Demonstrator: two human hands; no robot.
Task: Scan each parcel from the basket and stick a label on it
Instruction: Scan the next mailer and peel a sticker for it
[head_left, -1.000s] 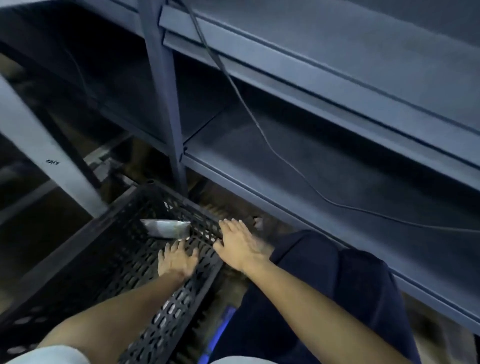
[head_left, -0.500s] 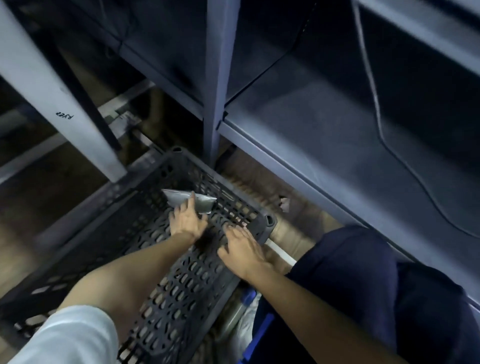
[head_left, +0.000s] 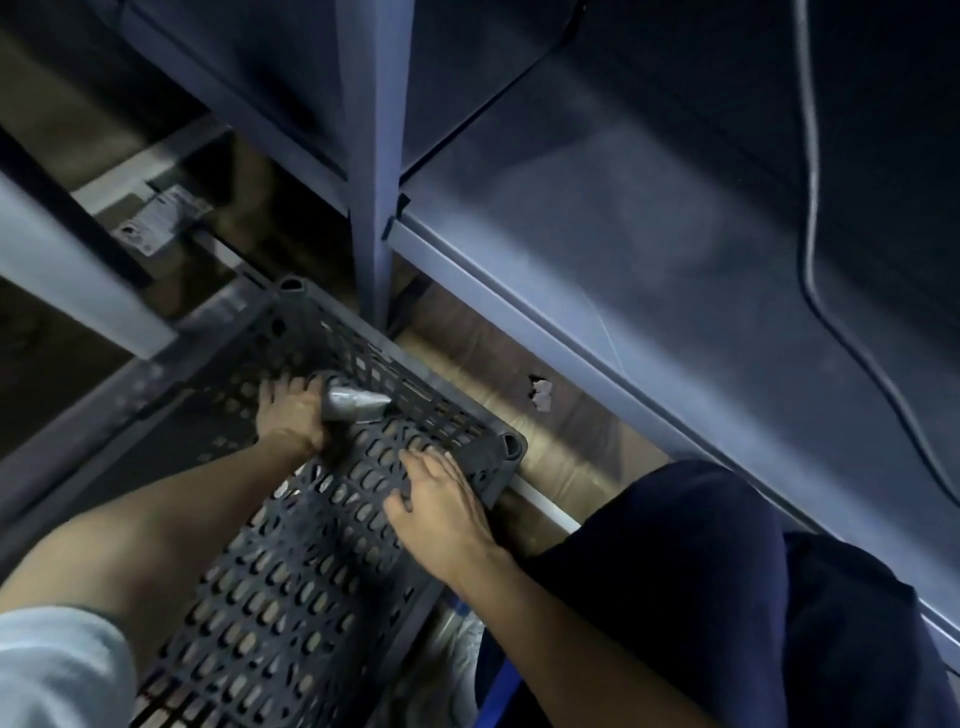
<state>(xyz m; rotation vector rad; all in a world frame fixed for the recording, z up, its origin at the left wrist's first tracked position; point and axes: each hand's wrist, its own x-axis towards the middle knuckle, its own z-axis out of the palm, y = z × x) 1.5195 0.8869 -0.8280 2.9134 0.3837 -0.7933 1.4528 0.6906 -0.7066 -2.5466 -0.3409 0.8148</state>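
A black perforated plastic basket (head_left: 291, 597) stands on the floor below me. Inside it, near the far wall, my left hand (head_left: 288, 415) grips one end of a small grey plastic-wrapped parcel (head_left: 358, 406). The parcel's free end points right, toward the basket wall. My right hand (head_left: 441, 506) rests on the basket's near right rim, close to its corner (head_left: 511, 447), with fingers spread over the wall. No scanner or label is in view.
A grey metal shelf upright (head_left: 374, 156) rises just behind the basket. A low shelf board (head_left: 649, 249) runs to the right with a dark cable (head_left: 810, 208) lying on it. My knee in dark trousers (head_left: 701, 571) is at the right.
My left hand reached forward to the parcel and closed on it. My right hand slid along the rim toward the basket's corner. The view tipped further down.
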